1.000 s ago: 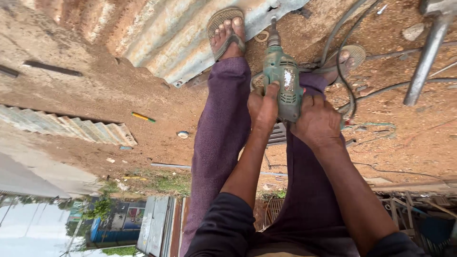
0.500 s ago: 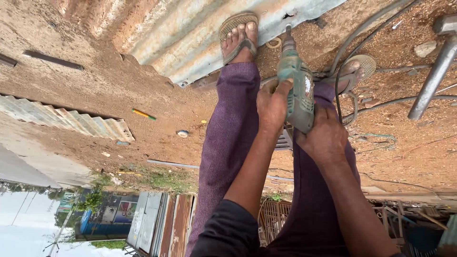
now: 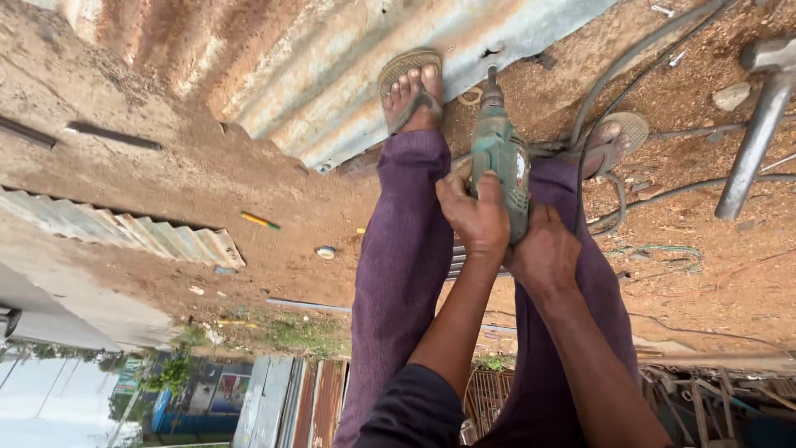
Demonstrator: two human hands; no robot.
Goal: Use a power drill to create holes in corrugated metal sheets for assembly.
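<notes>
Head view. My left hand (image 3: 474,217) is wrapped around the body of the green power drill (image 3: 501,166), fingers curled over its upper side, so it is closed on the tool. My right hand (image 3: 543,253) is closed on the rear of the same drill, just behind and touching the left; I cannot see its fingers, only the back of the hand.

The drill sits between my two legs, its nose and bit pointing away from me, down at the edge of the corrugated metal sheet (image 3: 348,75). The bit tip meets the sheet near its pale, flat margin; whether it has gone into the metal I cannot tell.

My left foot (image 3: 412,91), in a worn sandal, stands on that sheet just beside the bit. My right foot (image 3: 609,143), also in a sandal, rests on the red dirt ground (image 3: 207,178), among grey cables (image 3: 647,66) that loop across it.

A grey metal pipe (image 3: 756,137) lies tilted at the far right. A second, smaller corrugated sheet (image 3: 124,228) lies to the left, well apart from the drill. A small yellow stick-like item (image 3: 259,221) lies on the dirt between the two sheets.
</notes>
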